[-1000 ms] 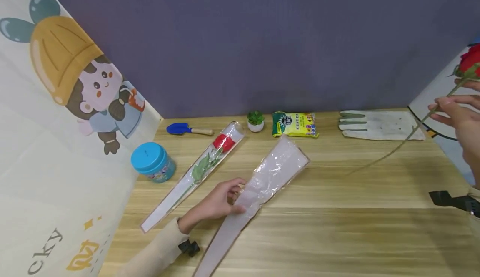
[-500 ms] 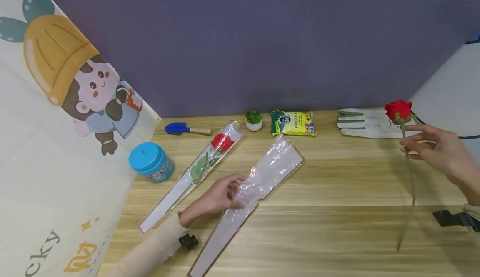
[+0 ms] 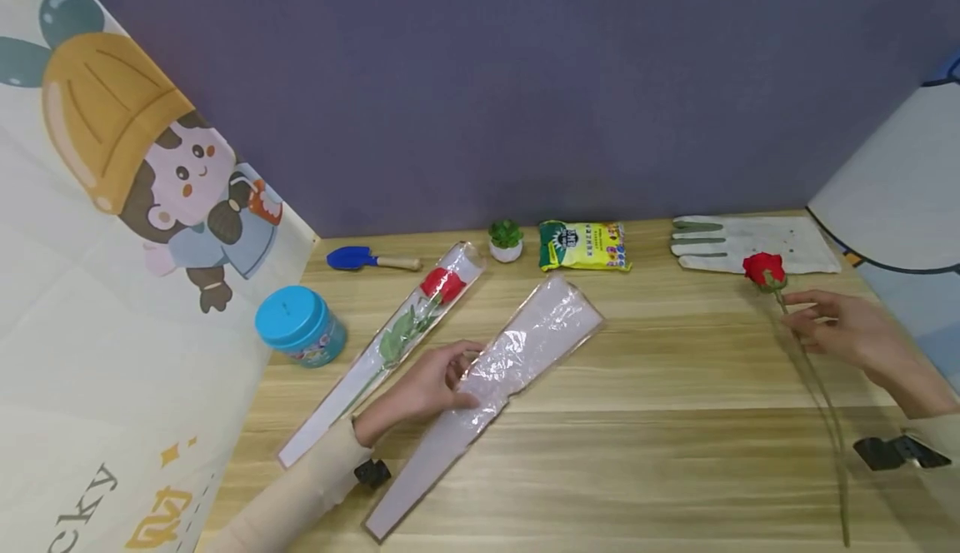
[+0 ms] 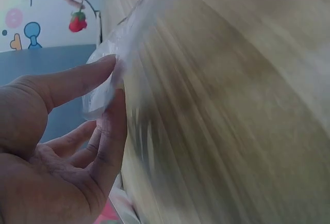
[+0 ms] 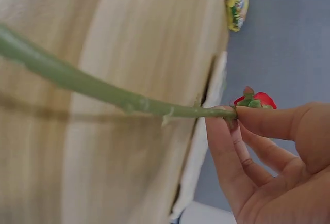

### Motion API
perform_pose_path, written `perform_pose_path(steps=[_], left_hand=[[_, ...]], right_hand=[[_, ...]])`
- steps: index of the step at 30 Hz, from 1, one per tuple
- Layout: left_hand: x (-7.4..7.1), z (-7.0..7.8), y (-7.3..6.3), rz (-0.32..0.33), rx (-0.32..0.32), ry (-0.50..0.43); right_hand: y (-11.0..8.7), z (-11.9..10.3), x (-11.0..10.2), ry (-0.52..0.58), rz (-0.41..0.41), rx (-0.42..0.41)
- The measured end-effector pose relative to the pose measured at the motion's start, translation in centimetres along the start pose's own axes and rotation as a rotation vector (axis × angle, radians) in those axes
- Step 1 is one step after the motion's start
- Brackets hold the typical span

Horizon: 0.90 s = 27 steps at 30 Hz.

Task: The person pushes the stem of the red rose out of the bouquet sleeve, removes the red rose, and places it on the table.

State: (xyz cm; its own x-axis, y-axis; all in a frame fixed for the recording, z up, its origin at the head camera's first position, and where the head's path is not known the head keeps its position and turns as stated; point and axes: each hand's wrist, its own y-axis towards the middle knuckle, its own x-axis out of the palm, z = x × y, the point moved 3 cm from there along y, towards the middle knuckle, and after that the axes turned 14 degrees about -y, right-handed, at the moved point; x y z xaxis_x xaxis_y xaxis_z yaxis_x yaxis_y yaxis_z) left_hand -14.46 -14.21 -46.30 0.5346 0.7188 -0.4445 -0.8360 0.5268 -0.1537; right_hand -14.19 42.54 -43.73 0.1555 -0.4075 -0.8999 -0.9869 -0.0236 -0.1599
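Between thumb and fingers, my left hand (image 3: 431,382) pinches the edge of a long tapered clear flower sleeve (image 3: 536,332) with a pale backing. In the left wrist view the sleeve's film (image 4: 100,97) shows between thumb and index finger. At the right, my right hand (image 3: 851,336) pinches the green stem of a red rose (image 3: 765,270) just below its bloom. The stem (image 5: 103,91) runs down toward the table's front. To the left of the left hand lies a second sleeve (image 3: 318,428) with a red rose (image 3: 442,285) inside.
A blue-lidded tub (image 3: 300,324) stands at the left. Along the back lie a blue trowel (image 3: 375,259), a small potted plant (image 3: 506,241), a yellow-green packet (image 3: 585,245) and a white glove (image 3: 780,241). A dark partition (image 3: 525,87) rises behind the table.
The right hand has brought the rose leftward and down from the right edge, its stem swinging to point toward the front. The left hand and its sleeve have shifted only slightly.
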Motion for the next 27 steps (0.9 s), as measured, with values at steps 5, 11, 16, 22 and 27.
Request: perform_pose_path(steps=[5, 11, 16, 22, 27], left_hand=[[-0.3, -0.1, 0.0, -0.007, 0.004, 0.028], [-0.4, -0.1, -0.1, -0.012, -0.01, 0.051], [-0.5, -0.3, -0.2, -0.009, -0.015, 0.05], [-0.5, -0.5, -0.2, -0.012, -0.008, 0.06], [-0.6, -0.5, -0.3, -0.018, -0.013, 0.068]], right_hand=[[0.1, 1.3, 1.0, 0.045, -0.019, 0.011], [0.1, 2.2, 1.8, 0.085, -0.024, 0.031], [0.2, 1.2, 2.5, 0.123, -0.046, 0.015], [0.3, -0.3, 3.3, 0.136, -0.099, 0.003], [0.4, -0.5, 3.5, 0.109, -0.089, 0.009]])
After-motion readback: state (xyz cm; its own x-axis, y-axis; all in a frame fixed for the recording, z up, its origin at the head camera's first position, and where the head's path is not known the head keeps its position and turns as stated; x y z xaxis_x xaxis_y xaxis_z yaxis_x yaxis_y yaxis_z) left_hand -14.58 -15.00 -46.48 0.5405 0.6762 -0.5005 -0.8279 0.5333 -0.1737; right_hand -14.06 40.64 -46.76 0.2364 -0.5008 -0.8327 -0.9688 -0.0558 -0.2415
